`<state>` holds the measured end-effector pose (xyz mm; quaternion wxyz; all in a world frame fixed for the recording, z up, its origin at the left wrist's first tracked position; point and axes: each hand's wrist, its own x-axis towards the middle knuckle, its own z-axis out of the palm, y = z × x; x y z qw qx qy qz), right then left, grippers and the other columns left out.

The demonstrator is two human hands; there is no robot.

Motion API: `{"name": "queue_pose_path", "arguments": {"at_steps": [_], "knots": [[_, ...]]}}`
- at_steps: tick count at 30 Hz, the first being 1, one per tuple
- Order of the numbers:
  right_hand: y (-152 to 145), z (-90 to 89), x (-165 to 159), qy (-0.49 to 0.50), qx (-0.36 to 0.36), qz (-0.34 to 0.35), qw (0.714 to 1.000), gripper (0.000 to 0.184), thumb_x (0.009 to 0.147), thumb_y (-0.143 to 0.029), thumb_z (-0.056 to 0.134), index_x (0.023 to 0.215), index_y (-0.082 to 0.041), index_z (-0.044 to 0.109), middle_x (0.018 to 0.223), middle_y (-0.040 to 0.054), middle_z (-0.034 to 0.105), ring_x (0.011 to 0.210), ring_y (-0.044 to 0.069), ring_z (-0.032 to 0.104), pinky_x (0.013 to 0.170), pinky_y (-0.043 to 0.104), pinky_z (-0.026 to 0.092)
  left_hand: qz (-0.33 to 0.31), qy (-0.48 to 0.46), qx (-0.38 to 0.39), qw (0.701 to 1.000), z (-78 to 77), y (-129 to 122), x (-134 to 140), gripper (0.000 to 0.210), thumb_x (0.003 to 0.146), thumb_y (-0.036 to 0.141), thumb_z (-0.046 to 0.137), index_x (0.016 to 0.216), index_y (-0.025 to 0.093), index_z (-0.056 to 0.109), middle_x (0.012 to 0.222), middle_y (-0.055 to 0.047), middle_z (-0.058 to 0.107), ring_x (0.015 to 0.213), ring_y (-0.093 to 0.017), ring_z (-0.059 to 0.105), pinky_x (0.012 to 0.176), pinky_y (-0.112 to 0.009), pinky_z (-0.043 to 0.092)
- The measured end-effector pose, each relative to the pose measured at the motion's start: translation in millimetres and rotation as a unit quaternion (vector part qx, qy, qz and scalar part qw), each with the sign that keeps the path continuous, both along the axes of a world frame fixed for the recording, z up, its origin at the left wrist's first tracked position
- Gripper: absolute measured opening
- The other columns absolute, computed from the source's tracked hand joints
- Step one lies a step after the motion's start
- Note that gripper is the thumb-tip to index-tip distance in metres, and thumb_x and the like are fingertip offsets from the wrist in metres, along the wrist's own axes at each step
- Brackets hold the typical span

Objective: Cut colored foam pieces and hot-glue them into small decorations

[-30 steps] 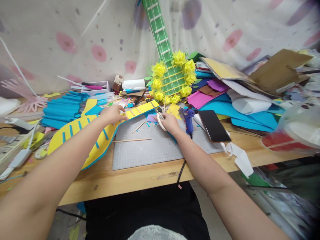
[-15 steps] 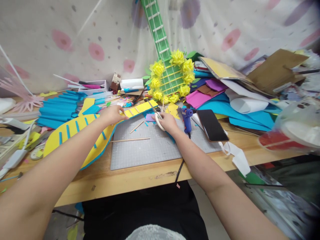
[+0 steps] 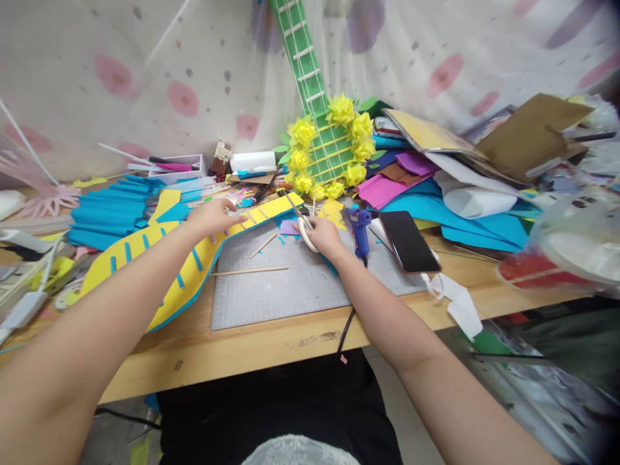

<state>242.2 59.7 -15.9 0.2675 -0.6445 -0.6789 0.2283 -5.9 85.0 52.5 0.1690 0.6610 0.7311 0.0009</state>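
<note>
My left hand (image 3: 212, 218) rests over the neck of a yellow paper guitar (image 3: 162, 271) with blue edges and blue strips on its body. Thumb and fingertips are apart, with a small gap between them. Short thin sticks lie across the yellow neck (image 3: 271, 210). In my right hand (image 3: 325, 236) are scissors (image 3: 307, 235) with white handles, their blades pointing up toward the end of the neck. Beneath the hands is a grey cutting mat (image 3: 271, 297), holding a wooden stick (image 3: 252, 271) and a shorter stick piece (image 3: 263, 246).
A green paper guitar (image 3: 332, 152) with yellow flowers leans at the back. Right of my right hand are a blue glue gun (image 3: 360, 232) and a phone (image 3: 409, 241). Coloured sheets (image 3: 465, 226) are piled at right, near a plastic cup (image 3: 557, 258). Blue crepe paper (image 3: 109, 213) lies left.
My left hand has slid a little left along the yellow neck, and its thumb and fingers have parted. My right hand keeps the scissors in nearly the same place. The view has shifted slightly.
</note>
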Motion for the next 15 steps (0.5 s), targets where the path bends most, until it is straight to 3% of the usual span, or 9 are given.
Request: {"name": "queue_pose_path", "arguments": {"at_steps": [7, 13, 15], "knots": [[0, 0.4, 0, -0.008, -0.009, -0.008, 1.000, 0.048, 0.075, -0.060, 0.052, 0.096, -0.021, 0.069, 0.088, 0.0054, 0.070, 0.083, 0.020, 0.062, 0.067, 0.024, 0.042, -0.003, 0.033, 0.109, 0.994, 7.4, 20, -1, 0.049, 0.071, 0.060, 0.048, 0.099, 0.024, 0.065, 0.099, -0.007, 0.067, 0.091, -0.028, 0.061, 0.072, -0.032, 0.045], [2, 0.4, 1, -0.024, -0.006, -0.013, 1.000, 0.050, 0.075, -0.061, 0.049, 0.093, -0.019, 0.069, 0.085, 0.0062, 0.069, 0.081, 0.020, 0.062, 0.066, 0.024, 0.041, -0.002, -0.002, 0.124, 0.992, 8.8, 33, 7, 0.040, 0.081, 0.034, 0.033, 0.103, 0.016, 0.061, 0.103, -0.012, 0.065, 0.095, -0.026, 0.059, 0.075, -0.033, 0.044], [2, 0.2, 2, -0.024, -0.004, -0.014, 1.000, 0.049, 0.076, -0.061, 0.049, 0.092, -0.019, 0.069, 0.084, 0.0060, 0.069, 0.080, 0.019, 0.061, 0.065, 0.024, 0.040, -0.009, -0.006, 0.121, 0.993, 6.6, 34, 9, 0.038, 0.081, 0.033, 0.032, 0.101, 0.017, 0.060, 0.102, -0.011, 0.065, 0.095, -0.025, 0.059, 0.076, -0.033, 0.043]]}}
